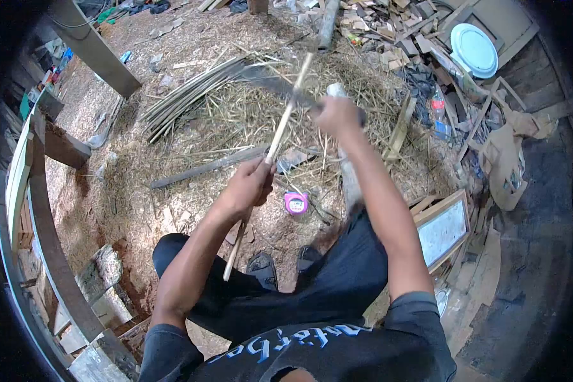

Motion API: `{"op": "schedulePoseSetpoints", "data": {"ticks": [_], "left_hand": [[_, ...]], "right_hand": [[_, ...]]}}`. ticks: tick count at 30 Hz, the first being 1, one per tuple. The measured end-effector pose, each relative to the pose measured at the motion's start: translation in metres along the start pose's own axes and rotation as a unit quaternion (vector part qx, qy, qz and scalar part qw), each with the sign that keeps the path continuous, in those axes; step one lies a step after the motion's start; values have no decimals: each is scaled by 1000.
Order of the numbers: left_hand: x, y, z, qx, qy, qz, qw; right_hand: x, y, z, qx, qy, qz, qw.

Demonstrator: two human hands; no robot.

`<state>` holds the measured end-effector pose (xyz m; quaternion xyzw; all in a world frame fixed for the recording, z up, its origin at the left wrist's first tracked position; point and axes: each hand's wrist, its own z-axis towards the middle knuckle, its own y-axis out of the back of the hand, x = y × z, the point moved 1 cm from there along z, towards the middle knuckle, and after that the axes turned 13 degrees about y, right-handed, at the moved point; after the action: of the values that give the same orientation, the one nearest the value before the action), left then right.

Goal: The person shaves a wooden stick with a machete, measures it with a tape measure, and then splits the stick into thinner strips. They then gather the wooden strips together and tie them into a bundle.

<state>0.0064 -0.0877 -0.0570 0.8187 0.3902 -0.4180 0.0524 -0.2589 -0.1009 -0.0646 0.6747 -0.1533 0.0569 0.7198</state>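
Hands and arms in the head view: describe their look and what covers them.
The left hand and right hand wear no gloves. The left sleeve and right sleeve are dark and short, leaving both forearms bare. No watch shows.

Wood shavings cover the ground (pixel 134 159), with timber posts (pixel 95 51) at left and plank walling (pixel 541 79) upper right.

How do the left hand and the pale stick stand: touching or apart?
Touching: the head view shows the left hand closed around the pale stick, both ends jutting out.
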Motion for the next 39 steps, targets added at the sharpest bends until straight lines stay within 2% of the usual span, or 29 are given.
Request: {"op": "schedulePoseSetpoints", "data": {"ticks": [3,4,5,6,7,8,9,11,15,17,18,19,21,23,25,26,28,30,31,32,33,35,37,39], "left_hand": [[7,-11,16,-9,23,-36,999],[7,-8,17,-7,27,-35,999],[5,-7,20,-5,28,-33,999],[4,-6,19,9,28,-40,999],[3,-5,19,24,27,-47,998],[4,-5,18,31,29,-57,997],[5,-3,19,32,31,-55,998],[6,1,21,36,13,-13,999],[-3,0,17,59,0,18,998],[-7,-11,17,110,35,-178,977],[-9,-11,19,163,10,-192,968],[-8,-11,21,159,8,-196,968],[-8,-9,25,118,-28,-221,968],[-13,-4,28,116,-40,-222,967],[-16,2,30,88,-20,-229,969],[-15,1,28,33,-19,-246,969],[-12,7,32,0,-7,-219,976],[-12,10,25,-37,4,-193,980],[-17,6,13,1,-12,-178,984],[-20,3,6,41,-29,-161,986],[-20,4,6,42,-28,-160,986],[-23,7,8,57,-41,-182,981],[-26,9,8,24,-22,-189,981],[-19,11,4,70,-21,-174,982]], "right_hand": [[-10,4,1,-44,-1,19,999],[-1,11,0,1,-44,87,995],[-1,7,3,-1,-46,88,995],[1,-2,3,-54,-11,184,981],[1,-8,3,-107,26,277,954],[0,-14,4,-81,-10,387,919],[1,-13,2,-82,-13,388,918],[3,-11,-1,-85,-44,604,792],[13,-3,-3,-92,-52,642,760],[24,-4,-7,-72,-48,660,746],[32,-4,-10,-52,-45,679,731],[39,-4,-15,-47,-44,679,731],[51,-5,-24,-46,-47,591,804],[52,-11,-28,-70,57,415,905],[47,-14,-29,-52,139,218,965],[47,-18,-29,-52,140,218,964],[52,-21,-31,-127,276,6,953],[39,-29,-20,-116,255,24,960],[33,-28,-14,-103,232,40,966],[25,-24,-9,-135,201,-1,970],[29,-20,-10,-135,199,-2,971],[44,-13,-12,-53,154,17,986],[47,-20,-17,-66,178,21,982],[36,-22,-15,-90,232,-29,968]]}}
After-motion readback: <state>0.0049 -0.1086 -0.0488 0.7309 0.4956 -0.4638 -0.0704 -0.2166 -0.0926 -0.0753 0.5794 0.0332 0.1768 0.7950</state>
